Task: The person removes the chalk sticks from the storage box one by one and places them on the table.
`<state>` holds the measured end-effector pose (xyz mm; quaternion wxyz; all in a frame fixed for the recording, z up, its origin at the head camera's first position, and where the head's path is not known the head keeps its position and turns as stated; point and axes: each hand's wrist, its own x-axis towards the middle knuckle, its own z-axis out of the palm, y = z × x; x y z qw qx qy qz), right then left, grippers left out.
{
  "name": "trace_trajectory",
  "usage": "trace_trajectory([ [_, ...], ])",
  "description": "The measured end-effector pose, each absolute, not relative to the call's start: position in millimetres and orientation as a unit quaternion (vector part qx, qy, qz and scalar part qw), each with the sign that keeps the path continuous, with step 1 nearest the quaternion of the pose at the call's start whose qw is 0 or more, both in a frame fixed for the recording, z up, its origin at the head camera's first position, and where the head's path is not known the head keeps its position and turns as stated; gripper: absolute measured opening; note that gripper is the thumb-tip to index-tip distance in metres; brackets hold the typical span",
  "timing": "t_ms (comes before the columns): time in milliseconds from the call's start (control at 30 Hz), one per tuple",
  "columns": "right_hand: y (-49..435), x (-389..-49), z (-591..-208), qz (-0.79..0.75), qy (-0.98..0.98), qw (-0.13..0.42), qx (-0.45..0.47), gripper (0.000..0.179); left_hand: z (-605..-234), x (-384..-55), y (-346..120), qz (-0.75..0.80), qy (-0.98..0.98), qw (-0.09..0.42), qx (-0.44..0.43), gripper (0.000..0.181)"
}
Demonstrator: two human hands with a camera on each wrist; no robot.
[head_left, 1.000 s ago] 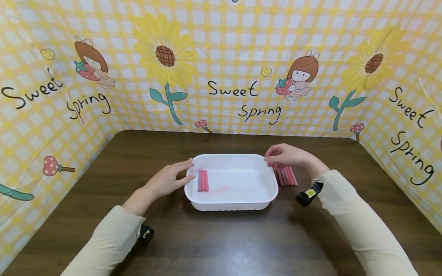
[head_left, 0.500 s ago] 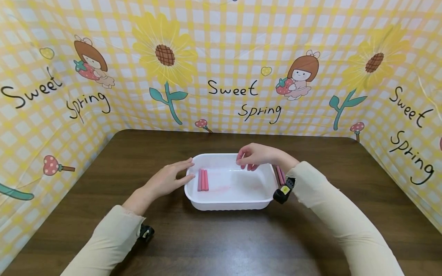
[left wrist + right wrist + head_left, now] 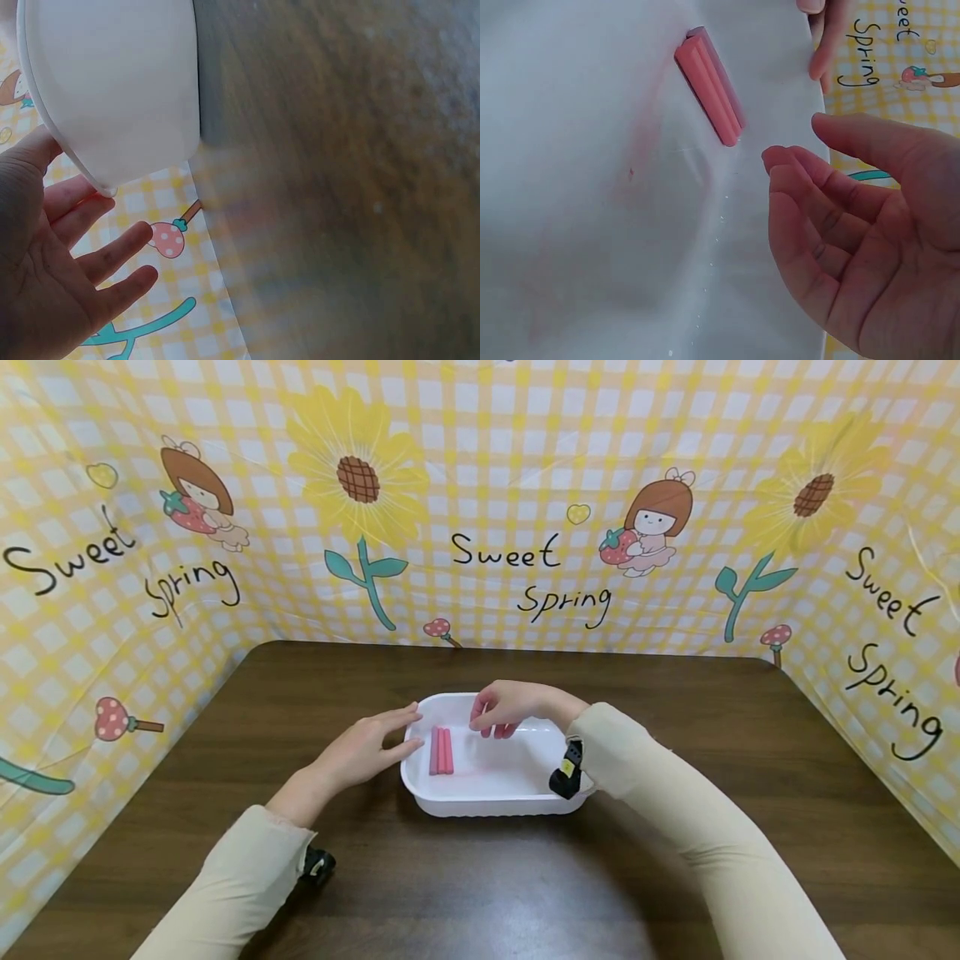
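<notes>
A white rectangular tray [image 3: 495, 807] holds a few pink and mauve chalk-like sticks [image 3: 441, 752], side by side at its left end. My left hand [image 3: 360, 747] rests on the tray's left rim with fingers extended and spread; in the left wrist view its fingertips touch the rim. Over the back middle of the tray hovers my right hand [image 3: 513, 706], right of the sticks and apart from them. From the right wrist view, its fingers curve loosely, thumb and fingertips separated, with nothing between them. The right forearm covers the table area just right of the tray.
The tray stands on a dark brown wooden table [image 3: 480, 885]. A yellow checked cloth [image 3: 495, 485] with printed flowers and figures hangs along the back and sides. Faint pink smudges [image 3: 641, 142] mark the tray floor. A black wrist device [image 3: 566, 770] hangs below the right cuff.
My right hand has moved left from the tray's right rim to above its middle. The sticks outside on the right are now hidden by the forearm. My left hand stays put.
</notes>
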<state>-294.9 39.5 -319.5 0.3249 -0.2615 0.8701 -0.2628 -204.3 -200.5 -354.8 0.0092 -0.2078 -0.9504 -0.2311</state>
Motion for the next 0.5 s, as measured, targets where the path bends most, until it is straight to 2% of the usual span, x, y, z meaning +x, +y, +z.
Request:
trace_trajectory([
  [500,15,-305,-331,-0.245,0.865,0.347,-0.266,0.024,-354,-204,-201,-0.232,-0.951,0.006,-0.206,0.051],
])
